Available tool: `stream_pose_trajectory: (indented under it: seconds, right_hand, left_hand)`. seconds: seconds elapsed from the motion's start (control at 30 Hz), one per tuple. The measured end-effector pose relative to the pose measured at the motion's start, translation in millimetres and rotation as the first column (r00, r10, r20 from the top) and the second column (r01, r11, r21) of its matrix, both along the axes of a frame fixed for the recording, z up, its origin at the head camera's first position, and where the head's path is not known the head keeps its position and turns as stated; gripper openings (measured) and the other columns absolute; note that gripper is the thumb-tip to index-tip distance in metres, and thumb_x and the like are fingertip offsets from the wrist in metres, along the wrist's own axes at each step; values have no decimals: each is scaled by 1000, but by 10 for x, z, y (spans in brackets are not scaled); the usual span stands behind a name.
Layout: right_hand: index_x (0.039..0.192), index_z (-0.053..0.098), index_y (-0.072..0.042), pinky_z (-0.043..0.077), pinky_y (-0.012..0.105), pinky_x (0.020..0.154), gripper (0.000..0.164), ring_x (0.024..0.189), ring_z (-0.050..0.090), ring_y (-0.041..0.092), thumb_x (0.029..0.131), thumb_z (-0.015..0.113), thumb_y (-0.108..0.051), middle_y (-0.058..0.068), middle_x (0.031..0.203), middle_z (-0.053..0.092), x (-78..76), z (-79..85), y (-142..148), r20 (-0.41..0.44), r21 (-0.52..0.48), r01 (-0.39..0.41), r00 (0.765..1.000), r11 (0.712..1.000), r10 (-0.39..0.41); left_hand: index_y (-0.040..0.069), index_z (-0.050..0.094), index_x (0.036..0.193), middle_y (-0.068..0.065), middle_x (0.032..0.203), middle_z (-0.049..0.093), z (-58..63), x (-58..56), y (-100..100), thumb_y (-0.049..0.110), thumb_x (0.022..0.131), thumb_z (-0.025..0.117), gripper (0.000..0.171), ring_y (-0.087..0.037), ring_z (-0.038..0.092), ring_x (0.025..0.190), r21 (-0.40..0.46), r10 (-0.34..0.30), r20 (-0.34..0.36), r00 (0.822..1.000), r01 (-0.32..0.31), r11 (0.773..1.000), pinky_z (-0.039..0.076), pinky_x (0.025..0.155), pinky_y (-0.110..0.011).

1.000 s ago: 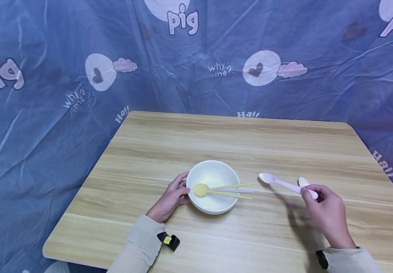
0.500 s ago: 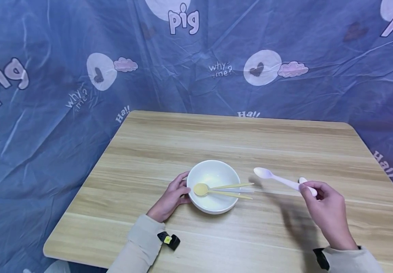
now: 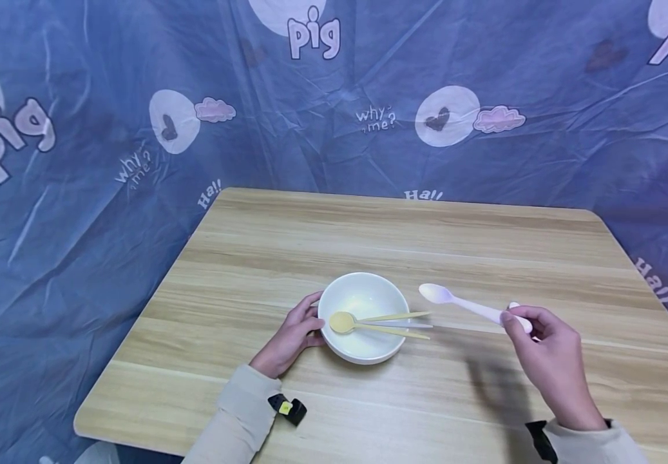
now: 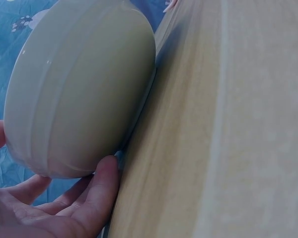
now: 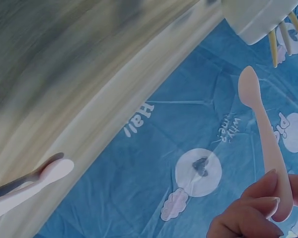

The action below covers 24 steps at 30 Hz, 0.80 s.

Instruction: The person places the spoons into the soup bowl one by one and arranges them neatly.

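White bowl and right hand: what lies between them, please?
The head view shows the held lilac spoon and, nearer the bowl, projecting yellow and white handles.

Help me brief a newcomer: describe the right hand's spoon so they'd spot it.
Find the white bowl on the wooden table. Right of it, the right hand pinches a pale lilac spoon, head toward the bowl. It alone is held up; another pale spoon lies on the table.
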State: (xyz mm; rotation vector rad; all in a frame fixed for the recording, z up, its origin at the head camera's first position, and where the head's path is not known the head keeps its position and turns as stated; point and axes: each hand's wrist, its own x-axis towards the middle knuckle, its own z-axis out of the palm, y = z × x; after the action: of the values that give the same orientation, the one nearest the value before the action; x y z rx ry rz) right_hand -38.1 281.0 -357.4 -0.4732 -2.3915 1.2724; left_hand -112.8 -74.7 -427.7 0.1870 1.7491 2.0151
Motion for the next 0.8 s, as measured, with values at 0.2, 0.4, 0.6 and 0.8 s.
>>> stream_pose_trajectory:
  seconds: [0.2, 0.4, 0.6, 0.8]
  right_hand:
    - [87, 67, -9, 37, 18, 44, 8, 55, 45, 1, 87, 65, -17, -19, 79, 60, 2, 21, -60, -9, -7, -27, 1000, 1000, 27]
    - [89, 66, -6, 34, 21, 43, 12, 51, 42, 4, 87, 66, -17, -12, 65, 56, 0, 33, -132, -12, -6, -64, 998, 998, 64]
    - [87, 66, -7, 33, 22, 42, 11, 50, 40, 3, 86, 66, -17, -11, 60, 54, -24, 15, -193, -16, 10, -90, 996, 996, 91]
    - [90, 67, -5, 34, 20, 43, 11, 53, 42, 3, 85, 67, -15, -12, 64, 54, -42, 2, -272, -33, 20, -143, 989, 990, 144]
  left_hand:
    - [10, 24, 148, -26, 140, 39, -2, -1, 0, 6, 88, 45, 64, -27, 56, 108, 2, -1, -1, 1000, 1, 1000, 51, 86, -40]
    - [10, 23, 148, -26, 140, 39, 0, 5, 2, 7, 88, 45, 64, -27, 56, 108, 1, 4, -2, 1000, -4, 1000, 51, 86, -41]
    - [9, 22, 148, -27, 139, 39, -3, 7, 5, 6, 88, 44, 64, -26, 55, 107, 16, 0, -5, 1000, 0, 1000, 51, 86, -41]
    - [9, 24, 148, -28, 136, 41, -2, 4, 7, 6, 88, 45, 64, -25, 55, 106, 14, 5, -4, 1000, -5, 1000, 51, 85, -41]
